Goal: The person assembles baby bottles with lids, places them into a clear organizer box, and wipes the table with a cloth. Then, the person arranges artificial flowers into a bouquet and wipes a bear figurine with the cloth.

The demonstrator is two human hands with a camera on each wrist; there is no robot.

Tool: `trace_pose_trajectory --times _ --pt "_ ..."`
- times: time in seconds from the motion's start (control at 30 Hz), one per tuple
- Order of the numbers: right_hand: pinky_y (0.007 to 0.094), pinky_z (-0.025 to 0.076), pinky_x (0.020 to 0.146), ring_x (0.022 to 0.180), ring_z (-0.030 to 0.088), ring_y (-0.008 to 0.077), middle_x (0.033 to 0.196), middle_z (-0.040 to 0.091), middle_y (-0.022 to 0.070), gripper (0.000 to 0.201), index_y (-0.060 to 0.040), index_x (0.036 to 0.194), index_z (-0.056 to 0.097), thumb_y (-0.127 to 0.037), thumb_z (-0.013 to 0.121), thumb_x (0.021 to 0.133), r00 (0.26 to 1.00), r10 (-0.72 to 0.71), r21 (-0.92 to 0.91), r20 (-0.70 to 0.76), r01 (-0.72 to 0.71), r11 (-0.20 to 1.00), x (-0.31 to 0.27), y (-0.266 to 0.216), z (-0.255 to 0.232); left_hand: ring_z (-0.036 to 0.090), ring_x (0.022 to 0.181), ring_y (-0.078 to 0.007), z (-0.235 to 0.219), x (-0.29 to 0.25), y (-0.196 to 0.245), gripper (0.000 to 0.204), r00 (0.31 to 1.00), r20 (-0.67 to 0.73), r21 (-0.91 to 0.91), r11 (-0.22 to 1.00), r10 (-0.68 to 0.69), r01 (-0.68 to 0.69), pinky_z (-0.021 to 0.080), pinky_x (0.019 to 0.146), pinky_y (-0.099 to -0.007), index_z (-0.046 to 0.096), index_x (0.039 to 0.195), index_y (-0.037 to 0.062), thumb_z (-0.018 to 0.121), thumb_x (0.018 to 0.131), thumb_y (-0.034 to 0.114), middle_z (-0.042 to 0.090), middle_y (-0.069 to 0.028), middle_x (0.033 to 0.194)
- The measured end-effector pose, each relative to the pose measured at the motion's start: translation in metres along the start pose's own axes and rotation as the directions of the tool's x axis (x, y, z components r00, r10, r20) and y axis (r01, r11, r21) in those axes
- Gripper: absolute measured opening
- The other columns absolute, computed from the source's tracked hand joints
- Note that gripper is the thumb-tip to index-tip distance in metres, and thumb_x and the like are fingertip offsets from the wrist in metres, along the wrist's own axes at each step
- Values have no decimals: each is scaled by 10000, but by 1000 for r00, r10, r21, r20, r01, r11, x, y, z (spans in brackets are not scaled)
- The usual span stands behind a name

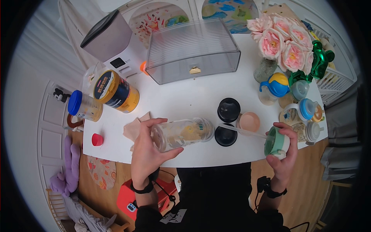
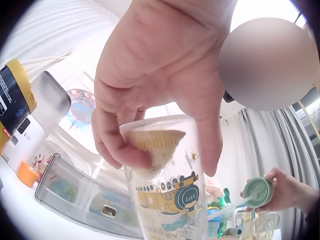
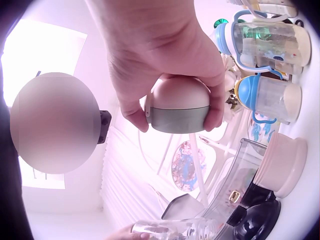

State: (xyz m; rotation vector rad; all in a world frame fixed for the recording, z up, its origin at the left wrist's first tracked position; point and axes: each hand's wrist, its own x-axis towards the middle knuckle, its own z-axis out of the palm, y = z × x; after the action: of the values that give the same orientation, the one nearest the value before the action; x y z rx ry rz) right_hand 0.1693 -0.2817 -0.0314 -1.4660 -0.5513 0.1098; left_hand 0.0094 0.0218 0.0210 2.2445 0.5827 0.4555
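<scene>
My left hand (image 1: 143, 152) grips a clear printed bottle (image 1: 179, 134) near its base, thumb on one side and fingers on the other. Tipped on its side in the head view, the bottle points its uncovered mouth to the right. A yellow and dark vehicle print (image 2: 167, 195) shows on its wall in the left wrist view. In my right hand (image 1: 286, 152) is a green and white bottle lid (image 1: 273, 142), pinched between thumb and fingers. From the lid a long pale straw (image 1: 245, 132) reaches left, its tip close to the bottle's mouth.
Below the straw stand two black round pieces (image 1: 228, 110) and a pink cup (image 1: 249, 121). Several bottles (image 1: 293, 112) line the right edge, beside a flower vase (image 1: 265, 70). A clear drawer box (image 1: 193, 54) sits behind, a yellow-lidded tub (image 1: 125, 96) at left.
</scene>
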Motion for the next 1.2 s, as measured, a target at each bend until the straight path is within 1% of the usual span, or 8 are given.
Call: trace_pose_trajectory --times 0.1,0.17,0.37,0.6,0.67,0.77,1.1,1.2 --pt "389 485 930 1077 560 252 1291 474 193 689 -41 1214 501 -299 838 671 1000 6 17 -2 -6 1000 -1 0 1 618 949 -248 -1 4 9 770 999 40 64 998 -6 3 525 786 -350 495 1249 73 901 604 179 610 -101 1144" --pt "385 485 928 1074 563 247 1289 474 192 688 -42 1214 501 -291 838 668 1000 11 21 -4 -11 1000 -1 0 1 593 921 -253 -1 7 12 772 995 47 127 988 82 -88 523 761 -339 517 1260 74 899 596 165 597 -100 1173" --pt "381 485 924 1074 565 244 1287 475 192 689 -44 1214 501 -282 842 665 1000 26 43 -10 -26 999 -3 0 1 579 922 -213 3 15 26 809 984 62 192 965 170 -179 514 719 -305 563 1280 90 899 545 115 591 -72 1197" --pt "380 485 922 1073 565 245 1287 474 193 680 -45 1213 502 -275 843 672 1000 16 52 -11 -15 999 -6 0 -1 579 915 -235 5 22 36 884 964 112 221 940 242 -262 530 749 -338 552 1341 119 895 527 89 602 -81 1196" --pt "379 483 924 1072 564 245 1286 473 193 679 -43 1214 500 -270 841 672 1000 6 57 -9 -6 998 -6 1 -2 583 939 -248 4 24 36 928 935 164 313 882 315 -352 536 770 -354 533 1368 132 895 516 79 607 -93 1197" --pt "380 482 926 1071 564 247 1287 471 195 681 -39 1215 499 -265 841 671 1000 1 63 -10 0 998 -7 1 -1 583 979 -256 6 22 47 922 962 170 300 918 215 -259 535 789 -353 521 1362 132 898 522 77 596 -94 1213" --pt "388 485 930 1071 567 251 1284 478 202 663 -35 1219 496 -243 823 681 1000 -25 20 -1 25 999 -10 -1 -4 565 1041 -277 13 24 38 897 950 209 298 910 231 -287 509 864 -359 494 1349 92 896 548 77 573 -114 1222" --pt "388 487 928 1072 567 251 1281 482 204 659 -34 1218 498 -237 822 682 1000 -29 40 -5 29 999 -10 0 -3 558 1099 -271 18 23 34 905 942 220 175 940 252 -292 475 957 -364 474 1380 95 882 574 58 558 -118 1238"
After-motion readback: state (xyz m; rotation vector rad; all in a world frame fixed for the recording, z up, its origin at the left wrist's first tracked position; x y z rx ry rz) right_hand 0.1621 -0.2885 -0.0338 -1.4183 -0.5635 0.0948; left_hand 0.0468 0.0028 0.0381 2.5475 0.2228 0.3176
